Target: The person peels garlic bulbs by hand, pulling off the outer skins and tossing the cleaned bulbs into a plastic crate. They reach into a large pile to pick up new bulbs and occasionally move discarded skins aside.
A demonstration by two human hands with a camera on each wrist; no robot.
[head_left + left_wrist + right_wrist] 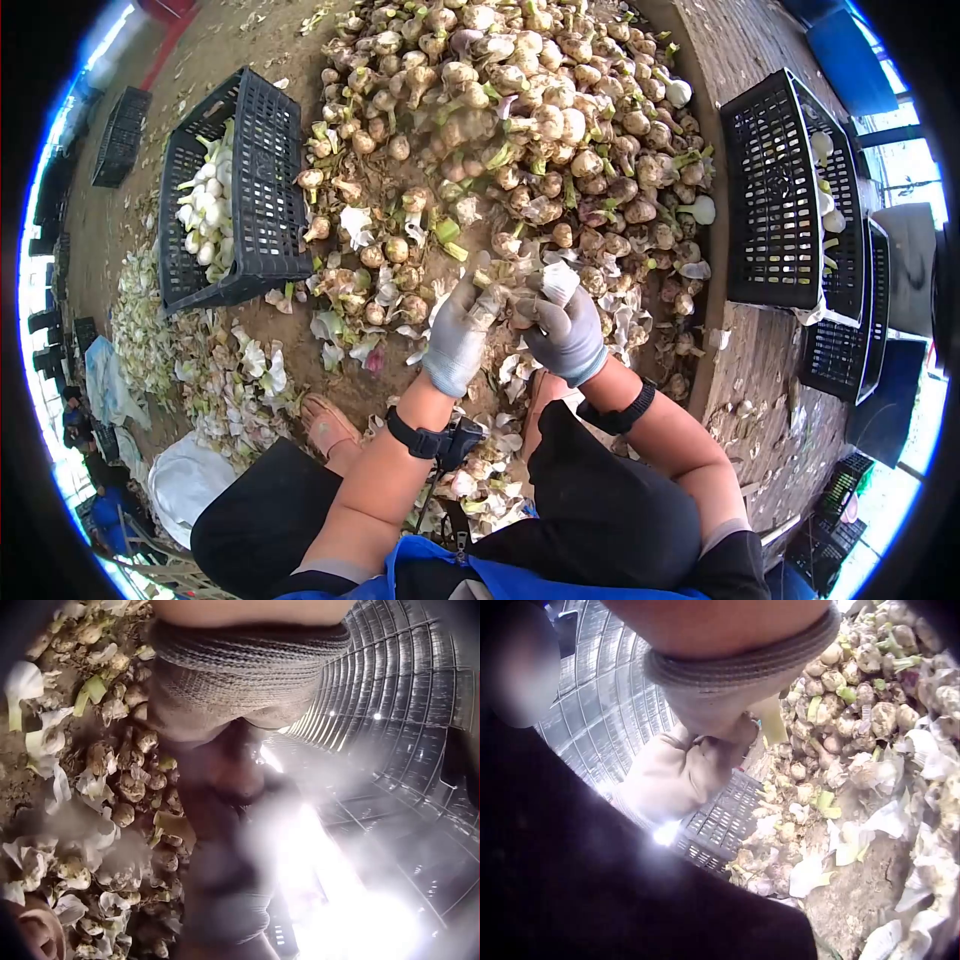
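In the head view my gloved left hand (456, 345) grips a dirt-brown garlic bulb (487, 307) with its stem end up. Close beside it, my gloved right hand (572, 345) has curled fingers right at the bulb and a white piece of garlic skin (560, 283) at its fingertips. From the right wrist, a pale strip of skin (773, 722) sticks out past the right hand. Both hands meet over the near edge of a large heap of unpeeled garlic (560, 120). The left wrist view is hazy, and the glove hides much of the bulb.
To the left, a tilted black crate (270, 170) holds clean white garlic. Another black crate (770, 200) with white bulbs stands on the right, by a wooden board (700, 60). Loose skins (250, 370) litter the ground around the feet (328, 425).
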